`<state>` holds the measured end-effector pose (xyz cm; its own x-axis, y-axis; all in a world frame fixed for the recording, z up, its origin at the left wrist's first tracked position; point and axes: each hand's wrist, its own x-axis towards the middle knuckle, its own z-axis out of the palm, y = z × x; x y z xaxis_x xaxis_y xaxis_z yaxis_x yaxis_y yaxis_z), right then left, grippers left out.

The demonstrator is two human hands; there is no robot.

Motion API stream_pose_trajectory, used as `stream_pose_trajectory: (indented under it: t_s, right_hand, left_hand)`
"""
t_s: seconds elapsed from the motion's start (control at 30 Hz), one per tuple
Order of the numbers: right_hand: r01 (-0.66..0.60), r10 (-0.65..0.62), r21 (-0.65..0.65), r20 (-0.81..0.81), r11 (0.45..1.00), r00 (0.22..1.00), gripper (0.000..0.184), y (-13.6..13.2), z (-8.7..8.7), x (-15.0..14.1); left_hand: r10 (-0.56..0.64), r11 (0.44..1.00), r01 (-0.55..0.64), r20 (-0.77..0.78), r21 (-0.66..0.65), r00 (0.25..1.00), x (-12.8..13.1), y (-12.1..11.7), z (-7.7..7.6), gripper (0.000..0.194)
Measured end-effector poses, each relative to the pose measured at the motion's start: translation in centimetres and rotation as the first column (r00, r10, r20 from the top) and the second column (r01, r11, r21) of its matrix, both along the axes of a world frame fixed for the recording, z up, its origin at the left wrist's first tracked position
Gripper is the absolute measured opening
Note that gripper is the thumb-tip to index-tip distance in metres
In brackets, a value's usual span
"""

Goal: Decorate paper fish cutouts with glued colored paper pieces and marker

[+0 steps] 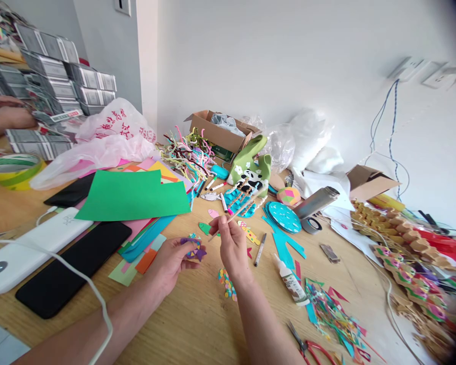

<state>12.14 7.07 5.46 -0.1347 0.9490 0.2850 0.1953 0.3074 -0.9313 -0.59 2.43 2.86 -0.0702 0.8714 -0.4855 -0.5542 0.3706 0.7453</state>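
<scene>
The hands work at the center of the frame, above the tabletop [197,324]. The left hand [171,261] grips a purple paper fish [199,253] between thumb and fingers, just left of center. The right hand [232,246] pinches a thin stick [247,205]; its lower end points toward the fish, its upper end toward the upper right. Small colored discs [227,285] lie below, partly covered by the right forearm. A marker [260,249] lies right of the right hand. Located lower right: a white glue bottle [292,284], paper scraps [332,314] and, at the bottom edge, red-handled scissors [307,345].
</scene>
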Motion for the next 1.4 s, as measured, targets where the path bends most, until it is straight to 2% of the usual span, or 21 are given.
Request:
stream_pose_trajectory:
  t_s: [0.07, 0.17, 0.3, 0.43, 0.53, 0.87, 1.03, 1.17, 1.4]
  right_hand:
    - [-0.013, 0.023, -0.069, 0.152, 0.998, 0.988, 0.045, 0.4, 0.2, 0.3]
    - [-0.036, 0.097, -0.159, 0.401, 0.987, 0.911, 0.038, 0.9, 0.3, 0.7]
    - [-0.083, 0.218, -0.265, 0.533, 0.961, 0.818, 0.027, 1.0, 0.4, 0.9]
    - [-0.138, 0.306, -0.341, 0.507, 0.930, 0.806, 0.021, 0.9, 0.5, 0.8]
    - [-0.149, 0.324, -0.369, 0.475, 0.918, 0.818, 0.021, 0.9, 0.6, 0.7]
    - [-0.131, 0.292, -0.402, 0.371, 0.906, 0.882, 0.016, 0.8, -0.3, 0.1]
    - [-0.084, 0.198, -0.345, 0.311, 0.935, 0.930, 0.014, 1.1, -0.6, 0.2]
    - [-0.094, 0.185, -0.336, 0.251, 0.937, 0.950, 0.019, 1.4, -0.7, 0.5]
    - [-0.207, 0.295, -0.339, 0.232, 0.918, 0.927, 0.041, 1.7, -0.7, 1.2]
  left_hand:
    - [0.004, 1.000, -0.004, -0.016, 0.001, 1.000, 0.0, 0.0, -0.1, 0.035]
    - [0.020, 1.000, -0.020, -0.043, 0.007, 0.999, 0.0, 0.0, -0.1, 0.034]
    - [0.044, 0.999, -0.042, -0.081, 0.023, 0.996, 0.0, -0.1, 0.0, 0.035]
    - [0.064, 0.997, -0.060, -0.111, 0.042, 0.992, 0.0, 0.0, 0.3, 0.034]
    - [0.072, 0.997, -0.066, -0.130, 0.048, 0.989, 0.0, 0.0, 0.3, 0.034]
    - [0.048, 0.997, -0.041, -0.139, 0.059, 0.989, -0.1, 0.0, 0.2, 0.032]
    - [0.040, 0.997, -0.033, -0.107, 0.065, 0.993, -0.2, 0.0, 0.0, 0.034]
    - [0.084, 0.994, -0.075, -0.132, 0.077, 0.988, -0.3, 0.1, -0.2, 0.033]
    - [0.135, 0.986, -0.113, -0.192, 0.119, 0.972, -0.3, 0.1, -0.1, 0.033]
